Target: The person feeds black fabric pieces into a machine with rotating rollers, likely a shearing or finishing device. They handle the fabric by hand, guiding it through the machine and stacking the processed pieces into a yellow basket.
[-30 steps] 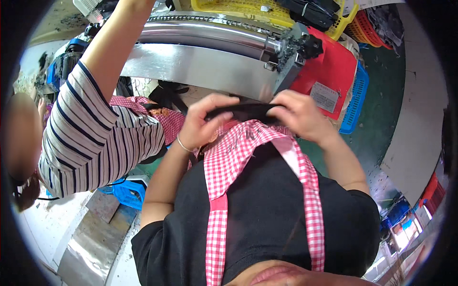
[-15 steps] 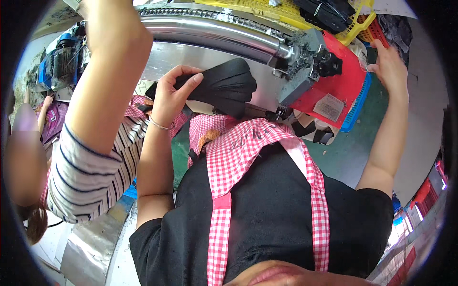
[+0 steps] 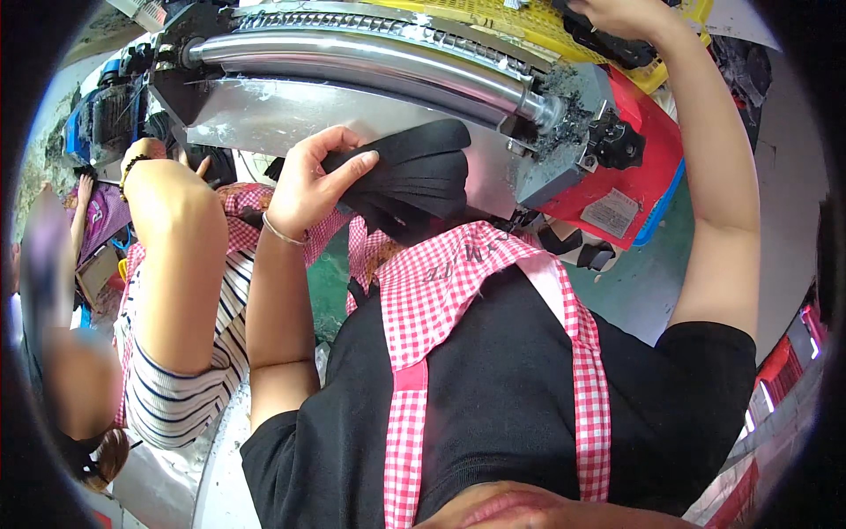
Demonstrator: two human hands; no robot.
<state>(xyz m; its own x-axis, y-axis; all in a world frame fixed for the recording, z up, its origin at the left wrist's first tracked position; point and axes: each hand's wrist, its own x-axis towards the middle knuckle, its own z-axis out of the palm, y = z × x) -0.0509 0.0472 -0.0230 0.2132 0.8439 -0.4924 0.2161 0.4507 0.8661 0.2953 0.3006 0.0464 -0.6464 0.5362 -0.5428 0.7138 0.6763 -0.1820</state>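
Observation:
My left hand [image 3: 319,183] pinches a fanned stack of black flat strips [image 3: 423,167] between thumb and fingers, in front of the machine's metal plate. The strips have rounded ends and look like fabric or foam. My right hand [image 3: 624,16] is stretched out to the far right, over more black pieces [image 3: 608,44] in a yellow plastic basket [image 3: 701,13]. The picture's top edge cuts off part of its fingers, so I cannot make out whether they grip a piece.
Ahead lies a machine with a shiny metal roller [image 3: 370,55], its right end block [image 3: 564,150] covered in dark lint. A black knob [image 3: 617,143] sticks out there, beside a red sheet [image 3: 652,132] and a blue basket [image 3: 663,207]. At left, a co-worker's bent arm [image 3: 176,238] is close by.
My right hand has moved up and left, from beside the red sheet to the yellow basket. My left hand keeps the strips in nearly the same place. The co-worker's arm has drawn back from the roller.

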